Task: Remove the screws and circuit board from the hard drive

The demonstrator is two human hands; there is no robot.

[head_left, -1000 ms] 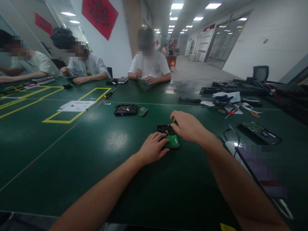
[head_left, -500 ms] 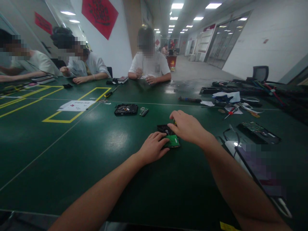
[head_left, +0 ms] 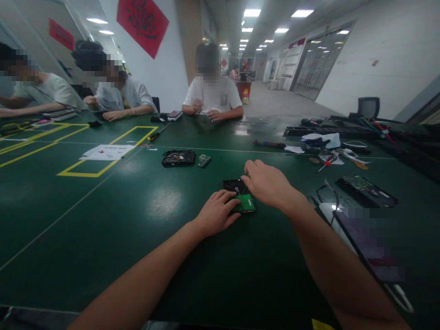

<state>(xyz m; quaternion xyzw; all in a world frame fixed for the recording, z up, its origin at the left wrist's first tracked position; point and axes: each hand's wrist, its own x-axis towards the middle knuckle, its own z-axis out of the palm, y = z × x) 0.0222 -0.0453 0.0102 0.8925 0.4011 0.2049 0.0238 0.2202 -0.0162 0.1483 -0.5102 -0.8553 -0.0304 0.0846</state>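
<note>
A hard drive (head_left: pixel 246 201) lies on the green table with its green circuit board facing up and its black casing toward the far side. My left hand (head_left: pixel 218 211) grips it from the left, fingers over the board and thumb at the near edge. Above the drive's far right part, my right hand (head_left: pixel 266 181) is closed with fingers curled downward round a small tool. Almost all of that tool is hidden by the hand; a bit of yellow handle showed earlier, and it looks like a screwdriver.
Beyond lie an opened hard drive (head_left: pixel 178 158) and a small circuit board (head_left: pixel 204 160). On the right are another drive (head_left: pixel 367 190), a tablet-like device (head_left: pixel 366 243), a red-handled screwdriver (head_left: pixel 328 162) and cables. A yellow-black screwdriver (head_left: pixel 156 134) lies further off. Several people sit across the table.
The view has shifted slightly. Both hands stay at the hard drive; my right hand has turned a little, and the yellow bit in its fingers no longer shows.
</note>
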